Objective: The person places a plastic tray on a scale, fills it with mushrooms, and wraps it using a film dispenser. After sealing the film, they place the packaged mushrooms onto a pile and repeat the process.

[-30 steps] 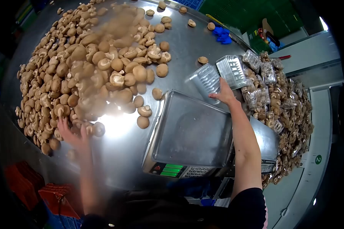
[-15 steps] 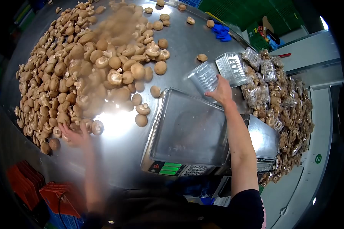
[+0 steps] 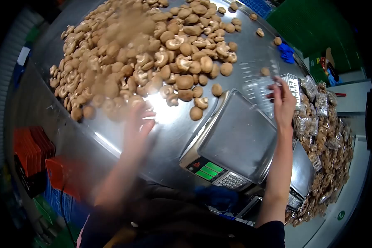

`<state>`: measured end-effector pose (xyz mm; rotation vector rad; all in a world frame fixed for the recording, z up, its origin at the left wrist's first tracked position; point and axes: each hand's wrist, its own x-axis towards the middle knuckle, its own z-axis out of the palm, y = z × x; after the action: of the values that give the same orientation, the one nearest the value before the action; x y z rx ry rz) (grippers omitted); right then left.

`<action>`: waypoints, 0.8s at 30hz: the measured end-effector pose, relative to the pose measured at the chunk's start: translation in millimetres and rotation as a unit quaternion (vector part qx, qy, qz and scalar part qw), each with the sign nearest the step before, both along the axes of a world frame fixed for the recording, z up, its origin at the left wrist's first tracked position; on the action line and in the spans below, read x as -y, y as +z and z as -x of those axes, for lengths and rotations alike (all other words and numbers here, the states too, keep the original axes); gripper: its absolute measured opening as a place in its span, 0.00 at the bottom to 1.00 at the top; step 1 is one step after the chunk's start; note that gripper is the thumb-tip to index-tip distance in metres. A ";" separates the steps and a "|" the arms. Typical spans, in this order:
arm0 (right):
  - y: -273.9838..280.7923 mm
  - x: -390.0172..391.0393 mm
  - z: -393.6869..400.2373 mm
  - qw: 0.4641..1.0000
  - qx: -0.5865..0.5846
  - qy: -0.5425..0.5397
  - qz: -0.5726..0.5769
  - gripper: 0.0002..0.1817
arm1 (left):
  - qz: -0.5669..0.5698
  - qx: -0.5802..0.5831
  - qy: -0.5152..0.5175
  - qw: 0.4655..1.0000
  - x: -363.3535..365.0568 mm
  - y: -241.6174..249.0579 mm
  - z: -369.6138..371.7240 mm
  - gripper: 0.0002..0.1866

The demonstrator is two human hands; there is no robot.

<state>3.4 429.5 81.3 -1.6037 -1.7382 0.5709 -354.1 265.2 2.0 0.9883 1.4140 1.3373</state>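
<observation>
My left hand [image 3: 139, 124], blurred by motion, is at the near edge of a big heap of brown mushrooms [image 3: 186, 82]. Its thumb and fingers are apart, and I see nothing held. On the right, the fingers of my right hand [image 3: 283, 101] curl at the right edge of a clear plastic tray [image 3: 256, 93], which is smeared and see-through. Just behind that hand is a second clear tray [image 3: 292, 84]. Below the trays sits a scale [image 3: 239, 132] with a bare metal pan and green displays.
Wrapped packs of mushrooms [image 3: 308, 126] are piled at the right, beside a second metal scale [image 3: 301, 167]. A blue glove [image 3: 286, 53] lies at the table's far edge. Red crates [image 3: 31, 149] stand at the lower left. Loose mushrooms dot the metal table [image 3: 169, 144].
The view has turned, so the heap and scale appear further right. My left hand has shifted rightward along the heap's near edge. My right hand now shows more raised fingers at the tray's right edge.
</observation>
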 end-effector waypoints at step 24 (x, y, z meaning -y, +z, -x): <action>-207.5 56.2 312.0 0.840 -0.368 0.055 0.396 0.22 | 0.157 0.226 0.186 0.943 -35.4 -102.4 141.3 0.06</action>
<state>-308.6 373.3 -126.1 -1.4439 -1.0220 1.8664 -495.4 300.7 -100.5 0.1828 1.4285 1.4335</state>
